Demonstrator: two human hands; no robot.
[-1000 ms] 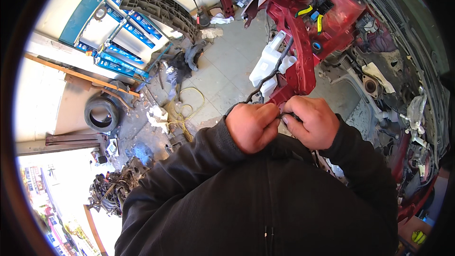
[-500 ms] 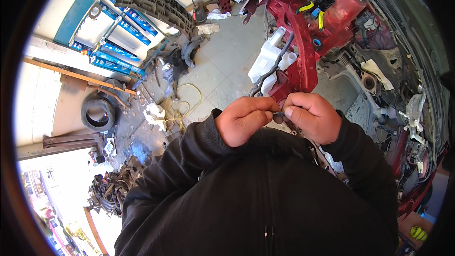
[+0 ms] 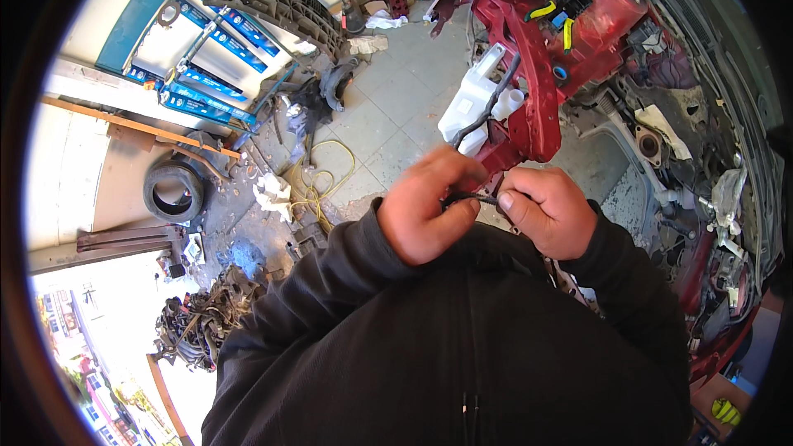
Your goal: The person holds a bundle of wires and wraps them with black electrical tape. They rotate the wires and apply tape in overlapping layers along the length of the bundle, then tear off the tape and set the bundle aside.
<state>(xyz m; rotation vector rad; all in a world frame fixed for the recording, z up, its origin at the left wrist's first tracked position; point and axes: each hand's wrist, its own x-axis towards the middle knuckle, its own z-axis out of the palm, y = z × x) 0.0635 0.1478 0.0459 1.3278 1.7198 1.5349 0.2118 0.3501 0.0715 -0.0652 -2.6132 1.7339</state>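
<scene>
A thin, dark, cord-like piece (image 3: 472,196) stretches between my two hands in front of my chest; its exact kind is hard to make out. My right hand (image 3: 552,213) pinches one end between thumb and bent forefinger. The other end lies in my left hand (image 3: 429,208), between the thumb and fingers; the upper fingers are smeared by motion and a gap shows above the thumb. Just beyond my hands is the red car frame (image 3: 537,128), with a white plastic reservoir (image 3: 472,103) beside it and a black hose (image 3: 500,99) across the reservoir.
Yellow tool handles (image 3: 567,35) rest on the red bodywork. The engine bay's metal parts (image 3: 648,144) lie to the right. At left are a tyre (image 3: 150,190), a yellow cable (image 3: 343,173) on the floor, a greasy mechanical assembly (image 3: 202,314) and a blue-framed panel (image 3: 136,12).
My left hand's fingers have lifted and spread from the thumb, and more of the dark piece shows between my hands. My right hand keeps its pinch, with little movement.
</scene>
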